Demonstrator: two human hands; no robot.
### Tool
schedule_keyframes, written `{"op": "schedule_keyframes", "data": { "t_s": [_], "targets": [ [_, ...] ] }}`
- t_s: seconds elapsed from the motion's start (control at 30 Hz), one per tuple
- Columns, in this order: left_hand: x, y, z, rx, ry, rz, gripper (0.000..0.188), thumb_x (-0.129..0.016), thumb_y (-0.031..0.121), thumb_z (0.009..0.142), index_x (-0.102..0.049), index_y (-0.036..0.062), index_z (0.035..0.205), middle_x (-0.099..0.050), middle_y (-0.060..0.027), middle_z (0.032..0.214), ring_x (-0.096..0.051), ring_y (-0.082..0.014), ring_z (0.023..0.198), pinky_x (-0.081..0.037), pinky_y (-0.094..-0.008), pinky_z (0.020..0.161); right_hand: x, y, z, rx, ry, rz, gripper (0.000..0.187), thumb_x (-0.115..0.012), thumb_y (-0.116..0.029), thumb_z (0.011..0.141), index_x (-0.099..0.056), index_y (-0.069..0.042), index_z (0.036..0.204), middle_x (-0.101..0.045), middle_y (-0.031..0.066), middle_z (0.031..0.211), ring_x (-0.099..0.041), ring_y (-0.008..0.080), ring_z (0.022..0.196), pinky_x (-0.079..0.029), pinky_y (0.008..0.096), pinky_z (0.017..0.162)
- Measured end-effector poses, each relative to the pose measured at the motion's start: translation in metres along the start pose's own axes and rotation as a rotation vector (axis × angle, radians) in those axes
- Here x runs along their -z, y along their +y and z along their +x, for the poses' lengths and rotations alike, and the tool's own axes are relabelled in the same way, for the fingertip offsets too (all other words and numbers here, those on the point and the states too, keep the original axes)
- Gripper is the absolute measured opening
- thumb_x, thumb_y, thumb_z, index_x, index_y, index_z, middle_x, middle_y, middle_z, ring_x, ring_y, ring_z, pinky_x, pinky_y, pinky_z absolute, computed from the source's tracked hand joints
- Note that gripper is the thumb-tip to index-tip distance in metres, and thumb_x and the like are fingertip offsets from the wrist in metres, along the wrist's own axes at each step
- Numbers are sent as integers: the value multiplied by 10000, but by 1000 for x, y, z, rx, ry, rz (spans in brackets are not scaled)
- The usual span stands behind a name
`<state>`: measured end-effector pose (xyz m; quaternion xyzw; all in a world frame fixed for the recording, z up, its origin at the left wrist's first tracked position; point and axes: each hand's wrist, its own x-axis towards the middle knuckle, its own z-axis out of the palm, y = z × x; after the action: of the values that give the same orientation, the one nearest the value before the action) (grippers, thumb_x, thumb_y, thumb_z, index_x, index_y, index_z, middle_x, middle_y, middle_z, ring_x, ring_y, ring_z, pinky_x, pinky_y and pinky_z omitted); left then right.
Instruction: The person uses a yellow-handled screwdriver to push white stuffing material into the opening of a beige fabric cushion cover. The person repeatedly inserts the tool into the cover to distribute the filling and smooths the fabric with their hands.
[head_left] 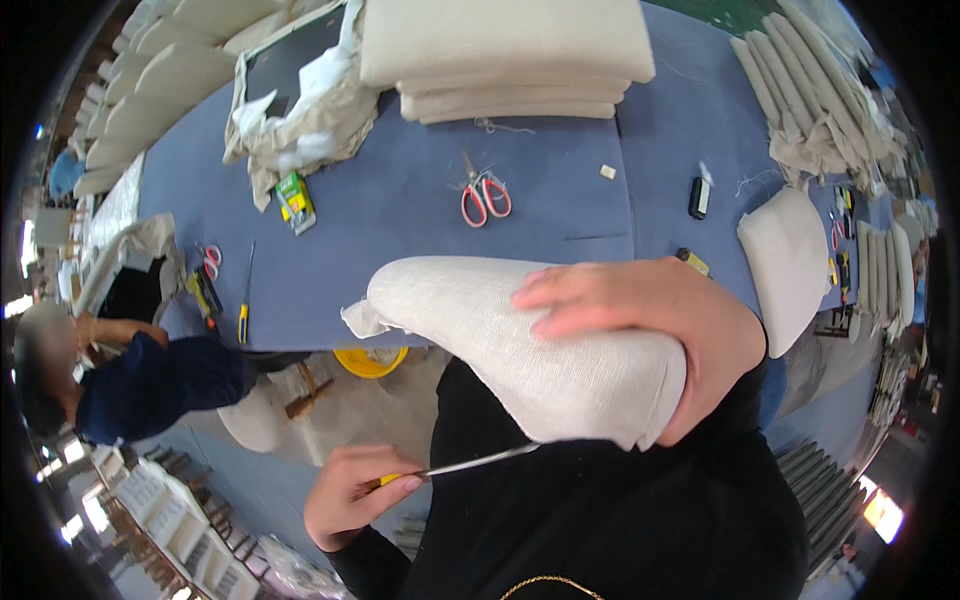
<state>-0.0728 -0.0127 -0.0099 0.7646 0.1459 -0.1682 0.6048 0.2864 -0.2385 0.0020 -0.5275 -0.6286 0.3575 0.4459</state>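
Note:
My left hand (362, 490) is closed round the yellow handle of a screwdriver (480, 462). The long metal shaft points right, its tip at the lower edge of a cream fabric-covered seat cushion (500, 330). That cushion is tilted up between the table's near edge and my black-clothed body. Over its top lies my right hand (590, 298), fingers bent and slightly blurred, with the wrist curled round the cushion's right end and holding it. A loose flap of cloth sticks out at the left end. The cushion's underside is hidden from me.
On the blue table (400, 215) lie red-handled scissors (484, 198), a green-yellow packet (296, 203), another screwdriver (245, 310) and a black tool (699, 198). Stacked cushions (505, 50) stand at the back. A co-worker (150, 385) is at the left. A yellow bucket (371, 363) sits below the edge.

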Motion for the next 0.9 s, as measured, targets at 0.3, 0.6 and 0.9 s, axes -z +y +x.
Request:
{"op": "schedule_keyframes", "data": {
  "t_s": [0.3, 0.6, 0.9],
  "targets": [
    [11, -7, -12, -265, 315, -249, 508, -906, 356, 753, -748, -87, 948, -738, -233, 818, -679, -235, 666, -520, -304, 653, -14, -6, -28, -147, 638, -338, 847, -971, -389, 703, -634, -89, 1419, -753, 179, 1291, -738, 399, 1155, -587, 450, 974],
    [50, 77, 109, -414, 380, 326, 246, -769, 3, 867, -741, 8, 1112, -777, -147, 975, -752, -221, 887, -569, -336, 829, -25, -3, -31, -103, 567, 173, 772, -842, -400, 939, -555, -30, 1552, -781, 211, 1241, -752, 332, 1201, -572, 413, 1027],
    [-38, 145, 226, -970, 144, 577, 428, -691, 229, 1029, -669, 179, 1453, -743, -118, 1273, -611, -315, 1376, -386, -557, 1158, -54, 10, -38, -113, 796, 259, 1019, -775, -7, 866, -181, -58, 1692, -259, 136, 1705, -475, 255, 1494, -463, 408, 1207]
  ]
}}
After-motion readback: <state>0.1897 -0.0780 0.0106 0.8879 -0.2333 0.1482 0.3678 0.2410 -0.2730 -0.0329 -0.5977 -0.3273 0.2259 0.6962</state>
